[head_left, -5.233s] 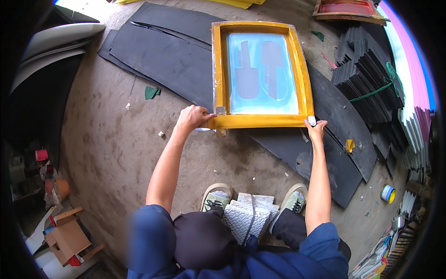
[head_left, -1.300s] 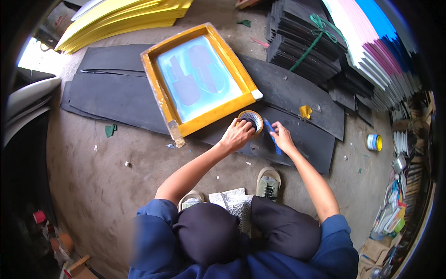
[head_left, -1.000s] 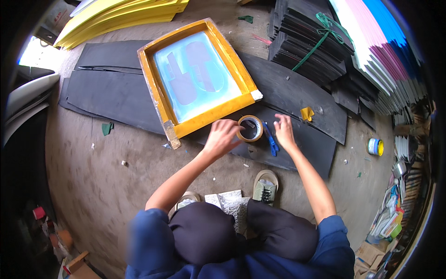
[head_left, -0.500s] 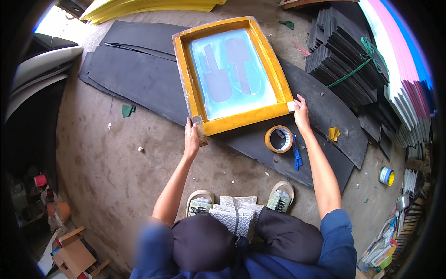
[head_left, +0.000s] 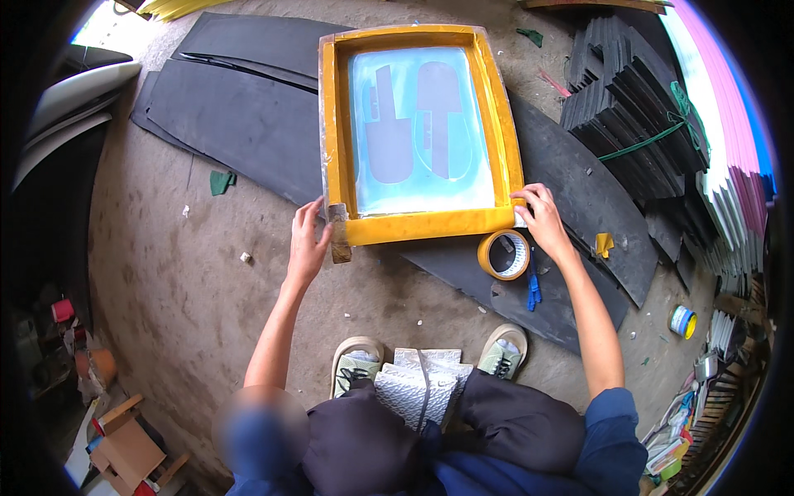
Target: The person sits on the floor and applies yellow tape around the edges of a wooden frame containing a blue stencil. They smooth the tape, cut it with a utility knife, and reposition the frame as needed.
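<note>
A screen printing frame [head_left: 423, 226], its wooden sides wrapped in orange-yellow tape, lies over the black sheets in front of me. Its pale blue mesh [head_left: 422, 188] carries two grey sole-like shapes. My left hand [head_left: 308, 241] is at the near left corner, fingers along the outer side and thumb by the bare wooden end. Over the near right corner curl the fingers of my right hand [head_left: 543, 218], beside a small white patch. Just below that corner is a roll of brown tape [head_left: 523, 259], and a blue cutter knife [head_left: 534, 291] lies next to it.
Large black sheets [head_left: 240, 116] spread across the concrete floor. Stacks of black pieces [head_left: 633, 99], tied with green cord, stand at the right near white, pink and blue sheets. A small round tub [head_left: 681, 321] sits farther right. Textured silvery slabs [head_left: 418, 397] are between my feet.
The frame has turned to lie straighter, its near edge now almost level. My right fingers have shifted onto the corner's top; my left hand stays by the left corner, its thumb farther apart.
</note>
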The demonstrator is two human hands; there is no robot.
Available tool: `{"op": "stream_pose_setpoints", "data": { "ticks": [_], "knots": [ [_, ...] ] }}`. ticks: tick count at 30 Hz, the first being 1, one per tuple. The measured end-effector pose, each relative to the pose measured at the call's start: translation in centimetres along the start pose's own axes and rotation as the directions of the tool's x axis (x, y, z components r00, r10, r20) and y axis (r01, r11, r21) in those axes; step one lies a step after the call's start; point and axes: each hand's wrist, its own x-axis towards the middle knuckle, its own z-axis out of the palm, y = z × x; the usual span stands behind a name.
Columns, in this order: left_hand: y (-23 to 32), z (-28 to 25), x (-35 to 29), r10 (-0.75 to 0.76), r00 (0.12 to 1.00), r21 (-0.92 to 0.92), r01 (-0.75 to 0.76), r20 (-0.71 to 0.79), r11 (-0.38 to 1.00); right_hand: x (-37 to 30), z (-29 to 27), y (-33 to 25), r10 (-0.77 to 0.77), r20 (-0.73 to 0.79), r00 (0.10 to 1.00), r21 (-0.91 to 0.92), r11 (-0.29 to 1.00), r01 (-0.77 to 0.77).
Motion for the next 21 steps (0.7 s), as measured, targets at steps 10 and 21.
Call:
{"op": "stream_pose_setpoints", "data": {
  "ticks": [10, 21],
  "knots": [
    [1.8, -1.6, 2.4, 0.293, 0.911, 0.418, -0.396, 0.289, 0.818, 2.8, -0.1, -0.9, 0.156, 0.226, 0.962, -0.027, 0.988, -0.153],
    [1.6, -1.4, 3.4, 0.317, 0.905, 0.254, -0.389, 0.283, 0.886, 0.8, -4.5, -5.7, 0.052, 0.141, 0.989, -0.140, 0.990, -0.032]
  ]
}}
